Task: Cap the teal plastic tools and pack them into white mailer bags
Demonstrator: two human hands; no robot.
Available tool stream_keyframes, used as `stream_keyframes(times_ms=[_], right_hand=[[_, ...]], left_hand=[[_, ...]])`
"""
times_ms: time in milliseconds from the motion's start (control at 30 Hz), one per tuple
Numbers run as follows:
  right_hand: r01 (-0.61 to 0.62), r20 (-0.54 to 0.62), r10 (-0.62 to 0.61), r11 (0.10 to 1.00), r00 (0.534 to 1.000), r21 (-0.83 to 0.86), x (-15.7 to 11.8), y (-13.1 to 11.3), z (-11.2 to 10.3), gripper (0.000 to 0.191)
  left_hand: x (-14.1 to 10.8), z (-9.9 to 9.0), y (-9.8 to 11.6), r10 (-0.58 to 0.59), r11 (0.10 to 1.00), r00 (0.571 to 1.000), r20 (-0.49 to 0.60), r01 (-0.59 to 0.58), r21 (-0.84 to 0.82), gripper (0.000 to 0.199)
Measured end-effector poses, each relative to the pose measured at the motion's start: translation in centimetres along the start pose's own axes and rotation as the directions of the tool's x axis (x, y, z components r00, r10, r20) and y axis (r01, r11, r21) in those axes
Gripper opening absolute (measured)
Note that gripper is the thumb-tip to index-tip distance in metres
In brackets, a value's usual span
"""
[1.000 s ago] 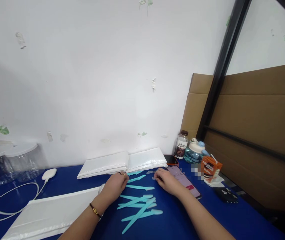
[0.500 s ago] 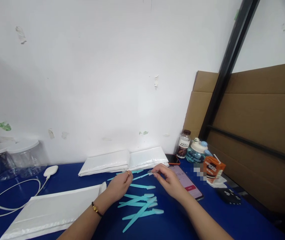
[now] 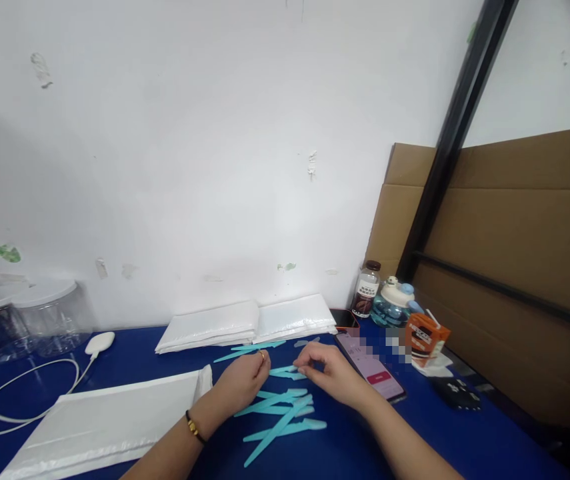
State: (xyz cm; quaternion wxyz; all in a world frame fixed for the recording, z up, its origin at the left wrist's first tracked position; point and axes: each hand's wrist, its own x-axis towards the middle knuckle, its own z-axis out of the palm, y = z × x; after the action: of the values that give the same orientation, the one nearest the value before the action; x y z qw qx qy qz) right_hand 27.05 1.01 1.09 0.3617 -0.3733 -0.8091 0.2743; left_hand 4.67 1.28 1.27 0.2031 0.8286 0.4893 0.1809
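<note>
Several teal plastic sticks with wider ends lie crossed on the blue table, the lowest one in front of my hands. Beyond my left hand more teal sticks lie near the white packets. My left hand has its fingers pinched together at the left end of a teal stick. At that stick's wider right end, my right hand is closed, thumb and forefinger together. A small translucent piece rests on the table just behind my right hand.
Stacked white padded mailers lie by the wall, and a larger mailer at left. A phone sits right of my right hand, near a jar, a bottle and an orange carton. Clear tubs stand far left.
Both hands have moved slightly nearer with the teal stick. The translucent piece that was at my right fingertips now lies on the table behind them.
</note>
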Motion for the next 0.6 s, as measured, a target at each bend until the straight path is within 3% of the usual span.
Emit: stream_keyframes(times_ms=[133,200,400,500,600], right_hand=[[-0.068,0.139,0.074,0.996,0.987,-0.051,-0.3,1.1,-0.3,0.012],[-0.089,0.171,0.104,0.992,0.980,-0.094,-0.4,1.8,-0.7,0.012],[-0.120,-0.079,0.099,0.933,0.992,-0.339,0.1,4.9,-2.5,0.023],[-0.138,-0.066,0.121,0.892,0.990,-0.430,0.3,6.0,-2.5,0.029],[-0.175,-0.042,0.177,0.861,0.983,-0.478,0.4,6.2,-2.1,0.021]], left_hand=[[0.3,-0.4,-0.9,0.053,0.990,0.997,-0.058,-0.045,0.136,0.026],[0.6,-0.5,-1.7,0.037,0.969,0.993,-0.114,-0.007,0.247,0.017],[0.8,-0.5,-3.8,-0.141,0.866,0.967,-0.210,0.224,0.448,0.018],[0.8,-0.5,-4.2,-0.143,0.853,0.977,-0.156,0.201,0.481,0.018],[0.9,-0.9,-3.9,-0.140,0.834,0.984,-0.109,0.177,0.523,0.017]])
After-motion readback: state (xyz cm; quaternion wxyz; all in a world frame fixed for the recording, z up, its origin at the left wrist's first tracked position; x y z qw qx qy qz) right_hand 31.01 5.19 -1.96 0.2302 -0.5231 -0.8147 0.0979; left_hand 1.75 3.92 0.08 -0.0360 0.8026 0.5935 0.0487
